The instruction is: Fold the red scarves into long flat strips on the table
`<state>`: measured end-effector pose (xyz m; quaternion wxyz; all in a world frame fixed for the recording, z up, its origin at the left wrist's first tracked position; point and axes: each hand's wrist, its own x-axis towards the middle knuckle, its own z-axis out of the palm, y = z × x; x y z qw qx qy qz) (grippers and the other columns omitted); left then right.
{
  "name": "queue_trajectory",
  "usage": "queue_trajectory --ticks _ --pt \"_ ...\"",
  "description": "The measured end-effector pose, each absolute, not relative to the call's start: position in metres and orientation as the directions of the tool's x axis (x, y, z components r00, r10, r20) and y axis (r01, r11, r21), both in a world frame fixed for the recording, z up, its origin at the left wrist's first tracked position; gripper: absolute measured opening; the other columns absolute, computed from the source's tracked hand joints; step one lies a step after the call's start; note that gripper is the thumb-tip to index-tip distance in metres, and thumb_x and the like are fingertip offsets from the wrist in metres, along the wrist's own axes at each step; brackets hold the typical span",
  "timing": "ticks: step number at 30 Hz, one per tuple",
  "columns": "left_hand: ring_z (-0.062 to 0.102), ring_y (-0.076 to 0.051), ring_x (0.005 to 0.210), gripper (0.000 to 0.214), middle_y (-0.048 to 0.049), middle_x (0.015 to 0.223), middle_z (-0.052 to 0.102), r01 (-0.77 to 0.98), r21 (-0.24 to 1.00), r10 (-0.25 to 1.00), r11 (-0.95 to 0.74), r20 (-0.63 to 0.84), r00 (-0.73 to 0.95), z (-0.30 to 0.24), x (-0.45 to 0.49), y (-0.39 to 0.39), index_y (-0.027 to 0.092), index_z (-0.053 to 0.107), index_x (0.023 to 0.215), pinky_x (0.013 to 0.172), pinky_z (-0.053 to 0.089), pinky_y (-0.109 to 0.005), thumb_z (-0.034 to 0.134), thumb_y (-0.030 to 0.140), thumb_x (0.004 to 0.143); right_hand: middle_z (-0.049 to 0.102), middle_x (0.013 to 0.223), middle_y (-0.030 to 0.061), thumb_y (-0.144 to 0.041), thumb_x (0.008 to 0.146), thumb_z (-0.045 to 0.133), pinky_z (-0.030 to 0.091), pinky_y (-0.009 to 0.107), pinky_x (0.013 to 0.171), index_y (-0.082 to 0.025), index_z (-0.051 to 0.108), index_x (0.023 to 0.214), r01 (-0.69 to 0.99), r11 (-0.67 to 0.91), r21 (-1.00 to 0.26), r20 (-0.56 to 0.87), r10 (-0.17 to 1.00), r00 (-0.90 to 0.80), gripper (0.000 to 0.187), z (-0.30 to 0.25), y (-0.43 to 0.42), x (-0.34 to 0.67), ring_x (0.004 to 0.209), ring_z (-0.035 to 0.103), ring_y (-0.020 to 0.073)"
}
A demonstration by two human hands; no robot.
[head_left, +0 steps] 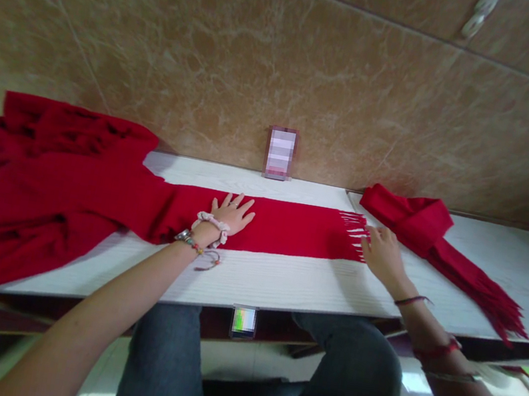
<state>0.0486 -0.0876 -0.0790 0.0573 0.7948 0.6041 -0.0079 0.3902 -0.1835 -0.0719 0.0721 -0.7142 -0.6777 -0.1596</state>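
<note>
A long red scarf (289,229) lies stretched flat across the white table (291,283), its fringed end (352,233) pointing right. My left hand (231,213) rests flat on the scarf's middle, fingers spread, open. My right hand (382,251) is at the fringed end, fingers touching the fringe; it looks open and holds nothing. The scarf's left part runs into a heap of red cloth (37,187).
A folded red scarf (430,239) with fringe lies at the right of the table. A small blurred card (280,153) stands against the brown marble wall (287,60). My knees in dark jeans (341,373) are below the table's front edge.
</note>
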Motion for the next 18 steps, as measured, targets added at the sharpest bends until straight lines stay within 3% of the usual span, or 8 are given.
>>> queue_trajectory --ticks 4,7,10,13,16,18 --pt "0.010 -0.030 0.134 0.056 -0.0015 0.148 0.012 0.962 0.077 0.960 -0.261 -0.086 0.267 -0.078 0.049 -0.088 0.030 0.020 0.139 0.101 0.016 -0.059 0.015 0.050 0.088 0.053 0.107 0.0142 -0.027 0.088 0.032 0.039 0.037 0.083 -0.014 0.052 0.111 0.988 0.130 0.085 0.217 0.965 -0.145 0.033 -0.080 -0.180 0.354 0.099 0.048 0.0248" --pt "0.010 -0.030 0.134 0.055 -0.0011 0.148 0.012 0.961 0.076 0.959 -0.267 -0.079 0.273 -0.079 0.048 -0.088 0.030 0.020 0.139 0.101 0.016 -0.059 0.015 0.050 0.088 0.053 0.109 0.0150 -0.028 0.088 0.032 0.040 0.039 0.080 -0.015 0.051 0.112 0.990 -0.002 0.139 0.164 0.986 -0.021 0.033 -0.087 -0.179 0.363 0.101 0.049 0.0271" --pt "0.010 -0.030 0.133 0.055 -0.0011 0.148 0.012 0.959 0.081 0.958 -0.273 -0.072 0.278 -0.080 0.047 -0.088 0.030 0.020 0.139 0.101 0.016 -0.059 0.015 0.050 0.088 0.054 0.105 0.0178 -0.028 0.088 0.031 0.043 0.042 0.075 -0.016 0.053 0.110 0.970 -0.180 0.165 0.181 0.972 0.149 0.033 -0.087 -0.179 0.396 0.099 0.051 0.0294" --pt "0.011 -0.031 0.133 0.055 -0.0022 0.147 0.013 0.961 0.082 0.961 -0.263 -0.071 0.269 -0.079 0.049 -0.089 0.029 0.022 0.139 0.101 0.017 -0.060 0.017 0.049 0.088 0.057 0.097 0.0184 -0.026 0.087 0.030 0.045 0.045 0.071 -0.018 0.056 0.107 0.955 -0.254 0.152 0.219 0.951 0.218 0.034 -0.081 -0.176 0.416 0.093 0.054 0.0309" --pt "0.010 -0.032 0.133 0.054 -0.0036 0.148 0.012 0.958 0.077 0.961 -0.276 -0.006 0.277 -0.077 0.051 -0.093 0.028 0.024 0.139 0.101 0.017 -0.060 0.019 0.047 0.089 0.056 0.107 0.0192 -0.026 0.086 0.031 0.045 0.046 0.075 -0.016 0.055 0.112 0.983 -0.145 0.109 0.302 0.947 0.106 0.037 -0.071 -0.159 0.400 0.100 0.052 0.0314" --pt "0.008 -0.031 0.134 0.052 -0.0022 0.148 0.010 0.948 0.075 0.950 -0.310 0.047 0.307 -0.076 0.052 -0.095 0.029 0.024 0.138 0.101 0.017 -0.059 0.019 0.046 0.089 0.049 0.122 0.0181 -0.029 0.087 0.031 0.041 0.042 0.087 -0.012 0.050 0.119 0.997 -0.010 0.081 0.332 0.943 -0.017 0.041 -0.067 -0.142 0.372 0.112 0.045 0.0281"
